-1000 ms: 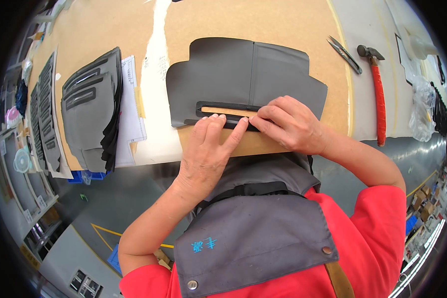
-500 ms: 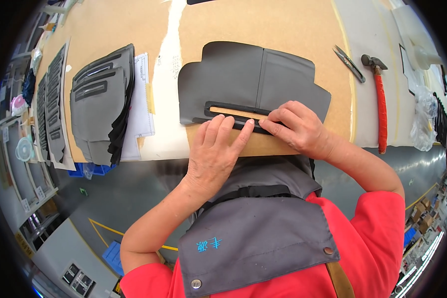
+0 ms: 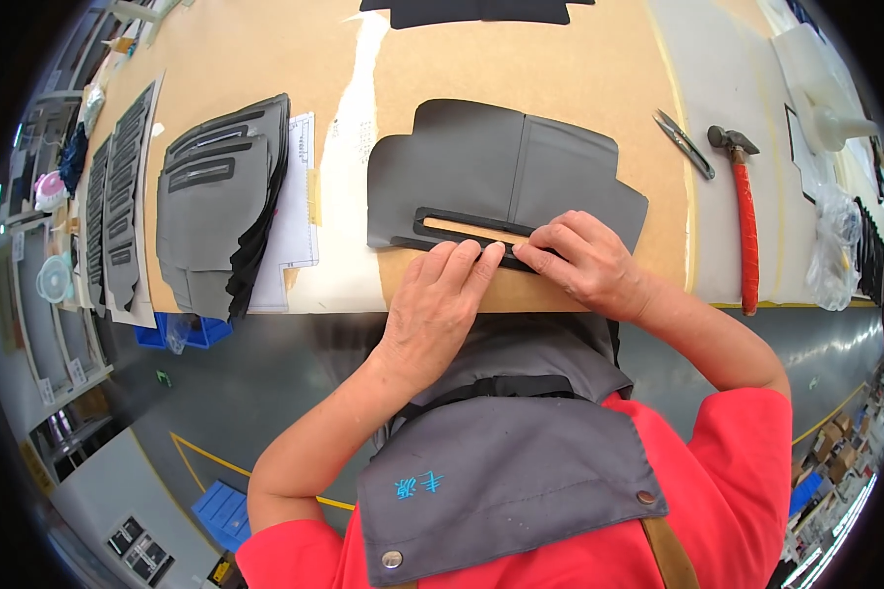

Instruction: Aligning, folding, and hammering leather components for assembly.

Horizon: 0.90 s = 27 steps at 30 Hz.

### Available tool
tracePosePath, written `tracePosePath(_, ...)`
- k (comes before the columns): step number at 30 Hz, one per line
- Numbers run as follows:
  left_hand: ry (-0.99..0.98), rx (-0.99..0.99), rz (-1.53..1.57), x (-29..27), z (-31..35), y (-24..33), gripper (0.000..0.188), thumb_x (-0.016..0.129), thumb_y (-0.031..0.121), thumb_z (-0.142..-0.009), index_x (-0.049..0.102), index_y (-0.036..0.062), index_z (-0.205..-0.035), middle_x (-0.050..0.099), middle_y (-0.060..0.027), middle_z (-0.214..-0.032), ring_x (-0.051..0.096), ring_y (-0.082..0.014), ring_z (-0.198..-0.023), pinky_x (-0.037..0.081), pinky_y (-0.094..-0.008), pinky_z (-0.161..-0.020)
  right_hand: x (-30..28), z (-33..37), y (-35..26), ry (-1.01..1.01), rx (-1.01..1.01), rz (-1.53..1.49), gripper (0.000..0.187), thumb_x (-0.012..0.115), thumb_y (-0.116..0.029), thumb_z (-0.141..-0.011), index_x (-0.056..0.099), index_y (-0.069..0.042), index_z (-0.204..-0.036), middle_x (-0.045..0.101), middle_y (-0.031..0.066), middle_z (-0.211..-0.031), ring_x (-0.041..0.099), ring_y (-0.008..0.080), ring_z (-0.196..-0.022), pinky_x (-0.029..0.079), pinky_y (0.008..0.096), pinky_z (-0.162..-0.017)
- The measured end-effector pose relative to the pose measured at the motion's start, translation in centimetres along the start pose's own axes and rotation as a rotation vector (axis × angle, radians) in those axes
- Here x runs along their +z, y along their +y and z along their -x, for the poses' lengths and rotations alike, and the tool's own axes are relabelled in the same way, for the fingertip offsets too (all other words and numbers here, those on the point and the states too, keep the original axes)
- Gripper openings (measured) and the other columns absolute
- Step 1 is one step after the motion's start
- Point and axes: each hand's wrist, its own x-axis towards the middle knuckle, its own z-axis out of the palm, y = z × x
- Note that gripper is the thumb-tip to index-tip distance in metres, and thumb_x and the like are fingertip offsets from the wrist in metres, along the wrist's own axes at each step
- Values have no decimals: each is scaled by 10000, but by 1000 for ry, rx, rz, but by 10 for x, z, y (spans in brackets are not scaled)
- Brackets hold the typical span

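Twelve points away from the person, and the dial centres on the grey panel (image 3: 452,172), which lies flat on the brown-covered worktop (image 3: 599,59). The panel has stepped corners at its far side and a seam running across it from twelve towards six. Along its near side, between six and seven, is a long slot with a black border (image 3: 442,213), the brown surface showing through.

The left hand (image 3: 430,309) comes in from seven o'clock, back upward, fingers close together and stretched forward, their tips resting on the dark strip at the panel's near edge. The right hand (image 3: 589,260) sits between four and five, fingers curled, thumb and forefinger narrowed at the same strip, just beside the left fingertips. Whether either hand grips the strip or only presses on it, I cannot tell.

At nine o'clock lies a stack of grey pieces (image 3: 201,221) with black-bordered slots, partly covering a white printed sheet (image 3: 300,236); farther out at nine are pieces with rows of dark strips (image 3: 126,196). A black piece (image 3: 481,12) lies at twelve, cut off by the picture's edge. Thread snips (image 3: 692,152) lie shortly before three, a hammer (image 3: 746,236) with a red handle at three, and a clear plastic bag (image 3: 835,260) just past it.
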Motion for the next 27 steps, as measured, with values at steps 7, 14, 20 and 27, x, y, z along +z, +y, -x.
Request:
tracePosePath(7, 81, -24, -2, 2, 7, 8, 586, 620, -51, -829, 622, 34, -1409, 561, -83, -1258, 558, -272, -1192, 449, -397, -1018, -3, -2, 1, 13, -33, 22, 351, 666, -107, -775, 685, -2, -1109, 616, 85, -1008, 595, 249, -912, 530, 365, -798)
tracePosePath(14, 119, -45, 25, 13, 1, 14, 570, 618, -60, -838, 622, 15, -1403, 594, -95, -1335, 574, -264, -1250, 466, -392, -1049, -4, -4, 1, -21, -10, -2, 348, 671, -93, -776, 698, -8, -1113, 630, 86, -1013, 606, 255, -896, 537, 374, -786)
tracePosePath(20, 110, -54, -29, 16, 1, 17, 544, 613, -30, -866, 622, 20, -1407, 613, -82, -1316, 578, -245, -1257, 467, -384, -1063, -1, 6, 0, -6, 150, -122, 326, 689, -80, -781, 696, -20, -1101, 631, 73, -990, 604, 247, -885, 538, 365, -771)
tracePosePath(27, 133, -59, -83, 18, 0, 23, 565, 641, 14, -860, 635, 94, -1419, 598, -99, -1323, 579, -255, -1245, 472, -380, -1054, -15, -1, 3, -32, -12, -15, 275, 727, -23, -807, 700, -20, -1080, 639, 64, -928, 604, 241, -833, 540, 347, -747)
